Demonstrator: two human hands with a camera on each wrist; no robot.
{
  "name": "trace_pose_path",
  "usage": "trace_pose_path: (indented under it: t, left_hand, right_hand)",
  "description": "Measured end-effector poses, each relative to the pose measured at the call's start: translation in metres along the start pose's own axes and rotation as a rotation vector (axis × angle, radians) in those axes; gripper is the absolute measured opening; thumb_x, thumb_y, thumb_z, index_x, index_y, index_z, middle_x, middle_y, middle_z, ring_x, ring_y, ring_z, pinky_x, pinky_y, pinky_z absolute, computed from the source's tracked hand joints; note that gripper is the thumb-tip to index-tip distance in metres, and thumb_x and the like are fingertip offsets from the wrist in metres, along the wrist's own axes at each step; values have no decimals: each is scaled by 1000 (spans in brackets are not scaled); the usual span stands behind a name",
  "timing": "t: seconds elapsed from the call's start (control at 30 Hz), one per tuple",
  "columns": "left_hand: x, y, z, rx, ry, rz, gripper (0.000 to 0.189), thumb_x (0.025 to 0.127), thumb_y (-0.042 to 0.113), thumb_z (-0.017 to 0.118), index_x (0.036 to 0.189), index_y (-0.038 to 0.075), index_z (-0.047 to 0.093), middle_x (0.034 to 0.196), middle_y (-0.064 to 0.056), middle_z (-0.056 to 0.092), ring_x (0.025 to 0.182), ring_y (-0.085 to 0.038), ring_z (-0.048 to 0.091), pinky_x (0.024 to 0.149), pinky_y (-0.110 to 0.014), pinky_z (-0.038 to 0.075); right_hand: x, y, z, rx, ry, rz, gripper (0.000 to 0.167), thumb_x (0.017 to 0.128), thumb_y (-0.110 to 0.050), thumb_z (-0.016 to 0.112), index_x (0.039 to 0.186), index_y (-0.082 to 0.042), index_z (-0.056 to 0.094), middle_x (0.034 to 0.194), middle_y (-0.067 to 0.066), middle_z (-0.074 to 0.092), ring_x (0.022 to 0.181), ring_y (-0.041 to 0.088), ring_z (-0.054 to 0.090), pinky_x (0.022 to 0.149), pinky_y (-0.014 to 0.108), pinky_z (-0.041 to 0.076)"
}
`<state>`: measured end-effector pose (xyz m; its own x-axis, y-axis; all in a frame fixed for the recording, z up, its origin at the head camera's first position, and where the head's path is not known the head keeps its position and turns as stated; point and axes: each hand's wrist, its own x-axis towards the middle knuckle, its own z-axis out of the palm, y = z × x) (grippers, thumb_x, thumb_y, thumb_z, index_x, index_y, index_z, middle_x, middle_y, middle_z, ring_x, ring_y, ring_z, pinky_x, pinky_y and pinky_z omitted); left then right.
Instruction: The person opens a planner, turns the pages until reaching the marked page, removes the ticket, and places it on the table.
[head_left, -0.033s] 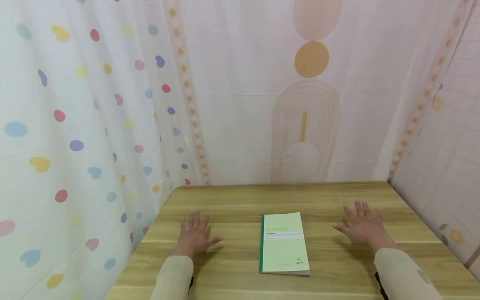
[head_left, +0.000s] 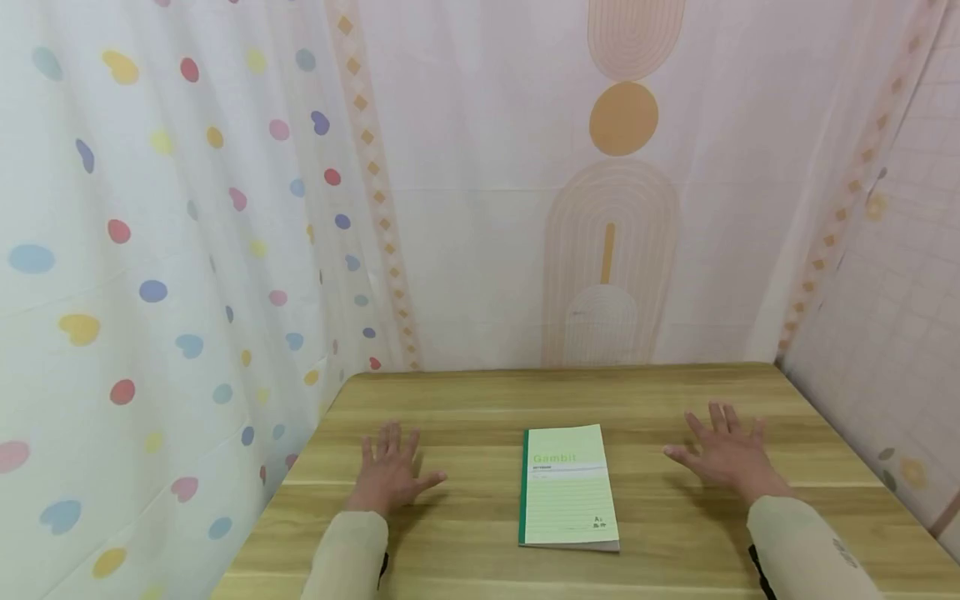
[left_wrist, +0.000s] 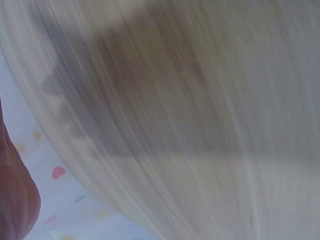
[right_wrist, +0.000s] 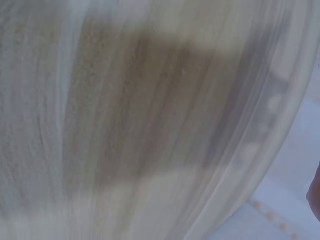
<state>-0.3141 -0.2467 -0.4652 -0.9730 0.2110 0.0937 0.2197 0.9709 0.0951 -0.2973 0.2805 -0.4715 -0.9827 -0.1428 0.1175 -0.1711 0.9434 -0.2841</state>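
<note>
Spreads the left hand (head_left: 386, 477) over the left part of the wood-grain table (head_left: 465, 400), fingers straight and fanned, thumb pointing inward, free of any grasp. Spreads the right hand (head_left: 727, 461) over the right part in much the same way, likewise released and loose-fingered, with the thumb angled toward the middle. Casts a shadow on the wood below each hand (cannot tell from here whether any fingertip touches the surface). Has between the two hands, well apart from both, a Gambit notebook (head_left: 570, 492), lying flat and closed with the front cover up. Shows on it a dark green spine (head_left: 523, 487) along the left edge, a pale green lined cover with a lighter band across, and small dark marks near the lower right corner (too small to read with certainty). Wears a pale left sleeve (head_left: 347, 550) and a pale right sleeve (head_left: 813, 550), the latter with grey lettering, and below each cuff a bit of black strap (head_left: 761, 571). Shows in both wrist views mostly table grain and blurred shadow, plus a sliver of hand at the outer edge. Takes in, beyond the table, a dotted curtain (head_left: 180, 250) at left and an arch-patterned curtain (head_left: 480, 250) behind.
</note>
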Motion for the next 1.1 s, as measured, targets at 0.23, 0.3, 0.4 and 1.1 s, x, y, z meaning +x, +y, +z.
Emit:
trace_pose_path:
  t: [0.23, 0.3, 0.4, 1.1]
  left_hand:
    - [6, 3, 4, -27, 5, 6, 99, 88, 71, 54, 154, 2, 31, 157, -35, 11, 146, -50, 9, 112, -69, 1]
    - [7, 4, 5, -28, 13, 9, 99, 87, 72, 54, 154, 2, 32, 157, -35, 12, 146, -50, 10, 112, -69, 1]
    - [9, 6, 5, -30, 12, 14, 99, 87, 71, 55, 154, 2, 31, 157, -35, 13, 146, -50, 10, 112, -69, 2]
    - [13, 19, 0, -1, -6, 42, 99, 89, 70, 55, 156, 4, 25, 158, -34, 11, 147, -48, 7, 114, -67, 3]
  right_hand:
    - [0, 0, 2, -17, 0, 0, 91, 93, -69, 46, 149, 3, 38, 152, 43, 11, 139, 61, 7, 101, 79, -8]
    - [0, 0, 2, -12, -3, 2, 91, 93, -69, 46, 149, 3, 38, 152, 44, 10, 139, 61, 6, 101, 79, -9]
    - [-1, -1, 1, -12, 0, 5, 91, 93, -69, 46, 149, 3, 38, 151, 44, 11, 139, 61, 7, 102, 79, -8]
    - [6, -19, 6, -4, 24, -3, 93, 94, -69, 46, 150, 4, 35, 151, 44, 12, 138, 62, 10, 103, 79, 1]
